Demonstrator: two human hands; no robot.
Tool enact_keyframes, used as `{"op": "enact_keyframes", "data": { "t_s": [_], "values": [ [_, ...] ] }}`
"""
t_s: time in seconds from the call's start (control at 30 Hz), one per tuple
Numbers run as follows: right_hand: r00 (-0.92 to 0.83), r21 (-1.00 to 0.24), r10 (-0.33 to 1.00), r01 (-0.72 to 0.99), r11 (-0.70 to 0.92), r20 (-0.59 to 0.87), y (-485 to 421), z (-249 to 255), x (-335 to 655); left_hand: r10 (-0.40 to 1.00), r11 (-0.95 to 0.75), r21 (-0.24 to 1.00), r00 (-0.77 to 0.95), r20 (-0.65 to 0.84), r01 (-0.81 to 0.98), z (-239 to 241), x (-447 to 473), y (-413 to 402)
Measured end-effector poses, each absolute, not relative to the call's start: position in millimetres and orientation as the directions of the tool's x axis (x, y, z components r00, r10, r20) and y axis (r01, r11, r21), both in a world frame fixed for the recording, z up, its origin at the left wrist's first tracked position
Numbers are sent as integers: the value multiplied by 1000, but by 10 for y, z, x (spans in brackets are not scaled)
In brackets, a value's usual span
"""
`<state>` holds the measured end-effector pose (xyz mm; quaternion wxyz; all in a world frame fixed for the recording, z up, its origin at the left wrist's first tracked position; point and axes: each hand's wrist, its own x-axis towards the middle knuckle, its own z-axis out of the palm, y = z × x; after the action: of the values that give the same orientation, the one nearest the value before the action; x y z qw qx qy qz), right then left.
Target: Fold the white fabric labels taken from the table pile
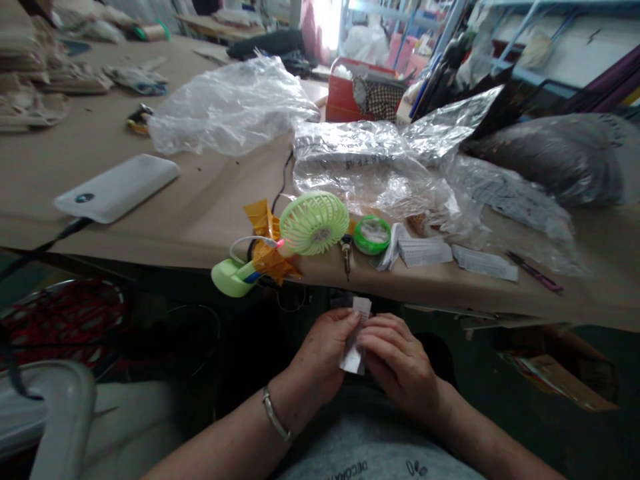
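Observation:
My left hand (324, 350) is closed on a small stack of white paper labels (354, 359), its thumb pressed on the front. From the other side my right hand (400, 357) wraps its fingers over the same labels. Both hands are over my lap, just below the table's front edge. On the table above them lie more printed labels (425, 252), with another label bundle (484, 263) to their right. A round green container (371, 235) sits left of these. Beside it is a small metal-tipped tool (347, 257) whose kind I cannot make out.
A green handheld fan (314, 223) is fixed with brown tape (270, 260) at the table edge. Clear plastic bags (230, 107) spread behind it. A white power bank (117, 188) with a cable lies left. A slim purple tool (537, 273) rests at right. A white plastic chair (60, 400) stands lower left.

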<state>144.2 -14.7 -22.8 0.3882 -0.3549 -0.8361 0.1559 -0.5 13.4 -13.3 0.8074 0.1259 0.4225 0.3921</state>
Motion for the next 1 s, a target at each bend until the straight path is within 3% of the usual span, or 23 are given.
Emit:
{"op": "enact_keyframes", "data": {
  "t_s": [0.07, 0.17, 0.27, 0.37, 0.53, 0.7, 0.9, 1.0],
  "values": [
    [-281, -683, 828, 469, 560, 485, -119, -239, 1493, 723, 684, 548, 345, -598, -482, -110, -9, 125],
    [-70, -901, 976, 377, 217, 206, -22, -246, 1530, 700, 714, 579, 383, -603, -394, -73, -16, 106],
    [-106, -980, 989, 179, -86, -106, 86, -229, 1492, 696, 717, 598, 415, -586, -359, -43, -25, 90],
    [-166, -971, 957, 14, -238, -237, 139, -197, 1417, 670, 736, 592, 474, -571, -327, -23, -51, 86],
    [-149, -959, 950, -33, -282, -274, 127, -162, 1352, 601, 783, 534, 608, -520, -318, -41, -118, 92],
    [-203, -955, 942, -79, -287, -266, 140, -190, 1391, 582, 801, 497, 629, -516, -333, -87, -157, 97],
    [-600, -887, 765, -190, -420, -234, 244, -245, 1518, 524, 818, 498, 728, -441, -287, -68, -180, 81],
    [-675, -857, 719, -261, -443, -166, 286, -287, 1532, 513, 822, 499, 734, -444, -273, -53, -168, 59]
  ]
}}
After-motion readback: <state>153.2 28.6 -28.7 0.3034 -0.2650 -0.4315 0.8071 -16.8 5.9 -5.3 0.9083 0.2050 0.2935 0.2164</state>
